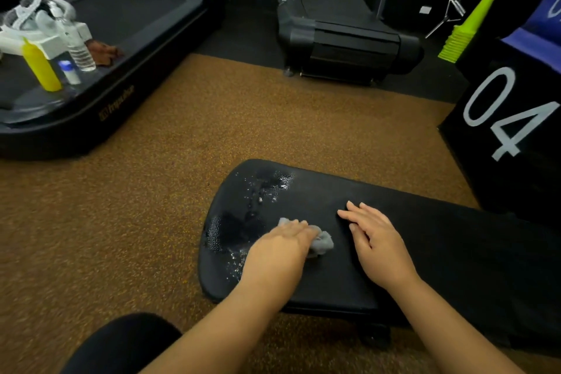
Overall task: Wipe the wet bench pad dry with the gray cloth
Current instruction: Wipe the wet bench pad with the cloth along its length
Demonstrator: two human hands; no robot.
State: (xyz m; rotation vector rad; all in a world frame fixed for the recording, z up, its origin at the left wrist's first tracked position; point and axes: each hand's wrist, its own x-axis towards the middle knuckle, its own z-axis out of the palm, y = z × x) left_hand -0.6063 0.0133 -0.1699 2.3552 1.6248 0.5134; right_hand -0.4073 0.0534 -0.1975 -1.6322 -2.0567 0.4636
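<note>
Black bench pad (303, 279) beaded with water, crumpled gray cloth (322, 242) on it

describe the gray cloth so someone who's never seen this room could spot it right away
Find the black bench pad on the brown floor, near the bottom centre. The gray cloth lies bunched on it under the left hand, just left of the flat right hand. It is the only pale, crumpled thing on the dark pad.
</note>
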